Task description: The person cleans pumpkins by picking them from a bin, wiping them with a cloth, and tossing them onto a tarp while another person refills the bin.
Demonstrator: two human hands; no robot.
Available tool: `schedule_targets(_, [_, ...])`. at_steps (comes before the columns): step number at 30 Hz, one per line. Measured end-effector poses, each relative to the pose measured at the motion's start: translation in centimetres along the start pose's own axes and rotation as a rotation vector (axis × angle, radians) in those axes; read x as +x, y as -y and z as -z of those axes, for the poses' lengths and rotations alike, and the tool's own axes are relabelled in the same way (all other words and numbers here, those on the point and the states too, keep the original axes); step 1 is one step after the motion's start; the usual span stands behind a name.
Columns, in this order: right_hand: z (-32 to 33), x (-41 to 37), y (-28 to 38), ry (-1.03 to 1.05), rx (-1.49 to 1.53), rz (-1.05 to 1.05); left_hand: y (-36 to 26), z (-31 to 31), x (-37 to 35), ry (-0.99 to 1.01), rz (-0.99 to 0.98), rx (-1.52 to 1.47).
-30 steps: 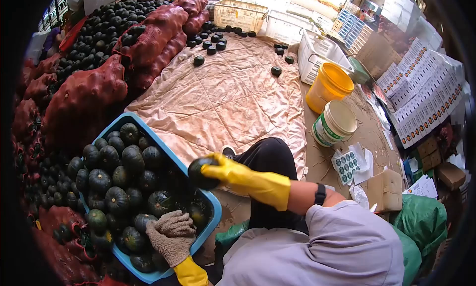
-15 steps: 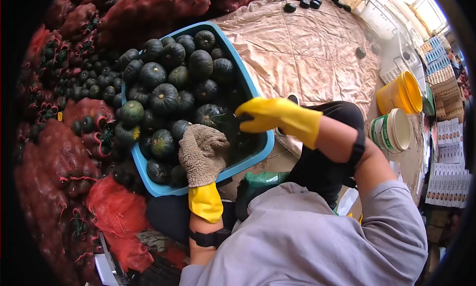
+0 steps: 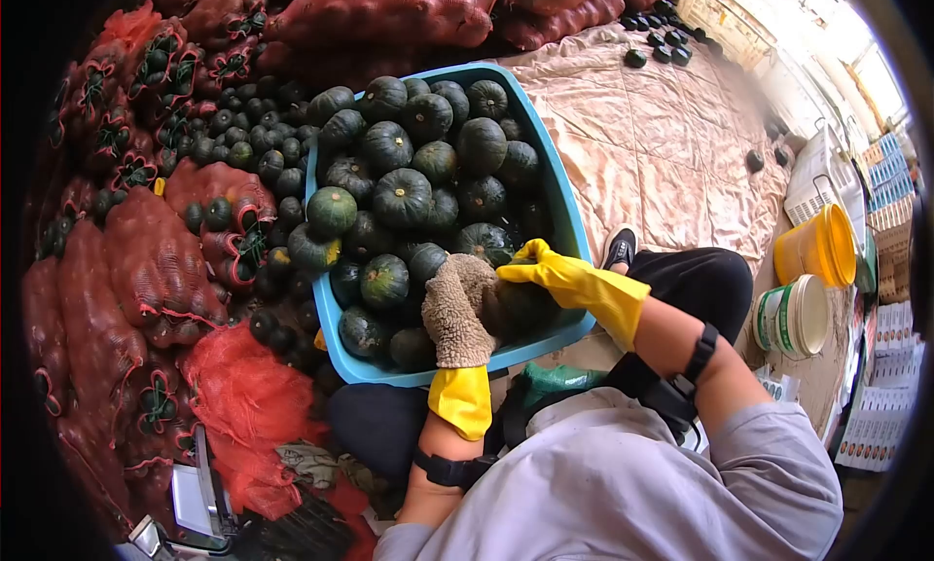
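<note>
A blue plastic tub (image 3: 561,181) in front of me is heaped with dark green pumpkins (image 3: 402,199). My left hand (image 3: 457,313), in a tan fleecy mitt over a yellow rubber glove, curls against the left side of a dark pumpkin (image 3: 522,306) low in the tub's near right part. On the same pumpkin's upper right, my right hand (image 3: 574,281) in a yellow rubber glove has its fingers bent and pressed together. The mitt hides the left fingers, and both hands cover part of this pumpkin.
Red mesh sacks (image 3: 156,259) of pumpkins are piled at left and back, with loose small pumpkins (image 3: 253,133) among them. A pinkish quilted sheet (image 3: 652,143) covers the floor beyond. Yellow (image 3: 815,245) and white (image 3: 790,316) buckets stand right, near a white crate (image 3: 822,177).
My right hand has come down and closer to the mitt, its fingers now on a dark pumpkin between both hands. The camera view has shifted, so the tub appears farther right.
</note>
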State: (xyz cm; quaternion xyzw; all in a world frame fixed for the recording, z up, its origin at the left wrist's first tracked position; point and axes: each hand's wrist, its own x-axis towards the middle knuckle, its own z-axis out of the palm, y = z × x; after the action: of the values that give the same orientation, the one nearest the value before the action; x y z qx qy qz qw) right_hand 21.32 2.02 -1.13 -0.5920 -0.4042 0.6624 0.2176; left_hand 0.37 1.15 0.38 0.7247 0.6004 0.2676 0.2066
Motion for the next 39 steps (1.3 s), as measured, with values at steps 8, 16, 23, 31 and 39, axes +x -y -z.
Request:
schedule_targets(8, [-5.2,-0.1,0.5,-0.78,-0.101,0.487,-7.9,2.4,-1.4,0.146,-0.017,0.482])
schedule_targets(16, [-6.4,-3.9,2.0,-0.55,-0.376,1.016,-5.2,3.5,-0.4,0.147,0.009,-0.388])
schedule_targets(23, [-4.4,-7.8,6.0,0.002,-0.231,0.624,-4.0,2.2,-1.2,0.0,-0.259,-0.424])
schedule_targets(31, [-7.5,-8.2,6.4,-0.002,0.301,0.291,0.0,1.2,0.2,0.219,-0.055,-0.433])
schedule_targets(39, [-5.5,-7.1,6.4,-0.136,-0.651,0.642,-2.4,5.2,-0.6,0.111,-0.116,-0.074])
